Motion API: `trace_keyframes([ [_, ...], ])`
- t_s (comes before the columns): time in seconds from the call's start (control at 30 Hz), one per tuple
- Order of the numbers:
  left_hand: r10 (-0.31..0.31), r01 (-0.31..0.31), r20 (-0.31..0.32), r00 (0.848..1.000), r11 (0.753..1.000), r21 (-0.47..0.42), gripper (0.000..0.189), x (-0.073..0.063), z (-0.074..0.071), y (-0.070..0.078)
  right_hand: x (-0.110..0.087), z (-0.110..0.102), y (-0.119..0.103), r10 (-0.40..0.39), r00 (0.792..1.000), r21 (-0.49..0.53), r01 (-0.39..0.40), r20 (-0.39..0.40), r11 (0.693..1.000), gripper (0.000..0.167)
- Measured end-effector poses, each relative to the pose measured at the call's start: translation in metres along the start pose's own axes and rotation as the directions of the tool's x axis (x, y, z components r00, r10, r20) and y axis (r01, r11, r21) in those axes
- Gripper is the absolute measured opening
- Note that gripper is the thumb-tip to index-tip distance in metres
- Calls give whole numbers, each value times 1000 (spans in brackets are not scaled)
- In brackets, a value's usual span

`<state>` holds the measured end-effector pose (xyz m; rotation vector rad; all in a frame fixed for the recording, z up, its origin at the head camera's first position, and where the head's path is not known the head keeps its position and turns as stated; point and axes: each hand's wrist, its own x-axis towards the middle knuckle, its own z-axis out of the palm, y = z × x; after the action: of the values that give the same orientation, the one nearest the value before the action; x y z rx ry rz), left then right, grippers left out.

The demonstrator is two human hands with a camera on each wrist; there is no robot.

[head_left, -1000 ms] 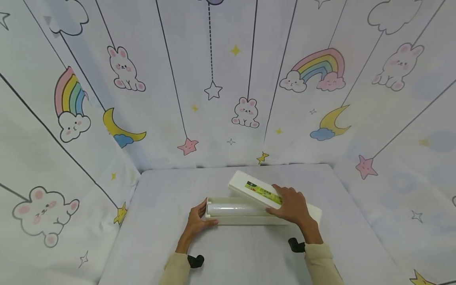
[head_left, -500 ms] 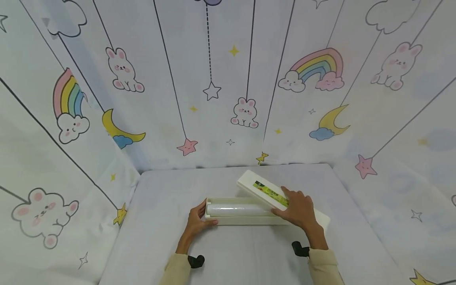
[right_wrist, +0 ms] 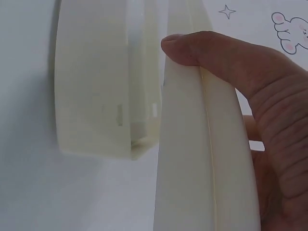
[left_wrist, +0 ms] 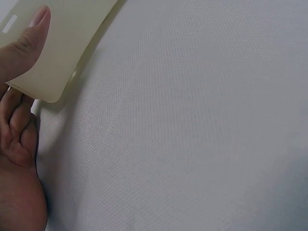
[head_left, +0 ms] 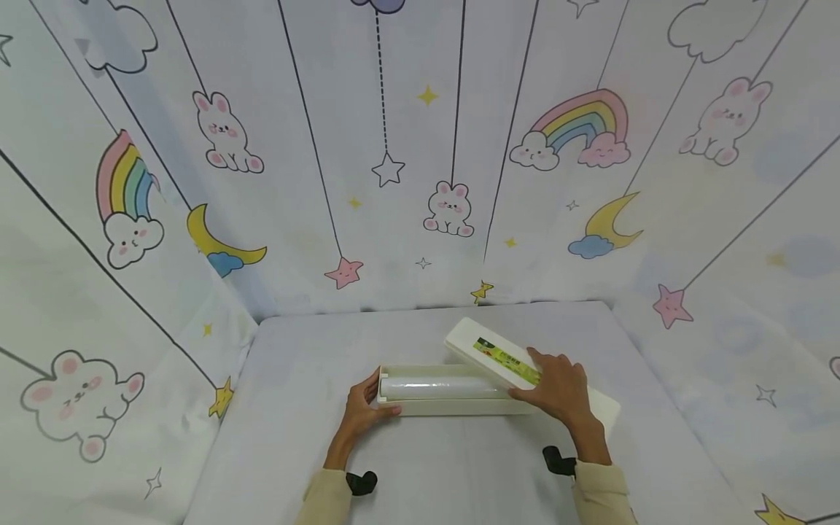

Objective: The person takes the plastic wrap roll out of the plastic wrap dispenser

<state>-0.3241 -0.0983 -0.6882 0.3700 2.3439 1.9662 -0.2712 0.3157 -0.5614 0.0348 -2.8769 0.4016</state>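
Currently the lid is off the cream dispenser box, lifted and skewed toward 2 o'clock; the film roll lies exposed inside. Right hand has its grip clamped on the lid, thumb on its edge. Left hand pinches the box's 9 o'clock end on the worktop. Opening appears done; lid not yet set down, though whether its far end rests on anything is unclear.

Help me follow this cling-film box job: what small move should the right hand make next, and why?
Probably lift the lid clear to the right. The right hand grips it askew over the box, whose right end it covers, the film roll partly exposed, while the left hand holds the box's left end.
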Motion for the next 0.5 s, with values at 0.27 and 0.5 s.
trace_keyframes([
  [0.27,3,-3,4,1000,1000,-28,107,0,1,2,-4,-1,4,41,999,32,-41,1,999,102],
  [0.5,-8,8,4,1000,1000,-13,107,0,1,1,-9,-3,9,62,998,54,-61,-11,997,101],
])
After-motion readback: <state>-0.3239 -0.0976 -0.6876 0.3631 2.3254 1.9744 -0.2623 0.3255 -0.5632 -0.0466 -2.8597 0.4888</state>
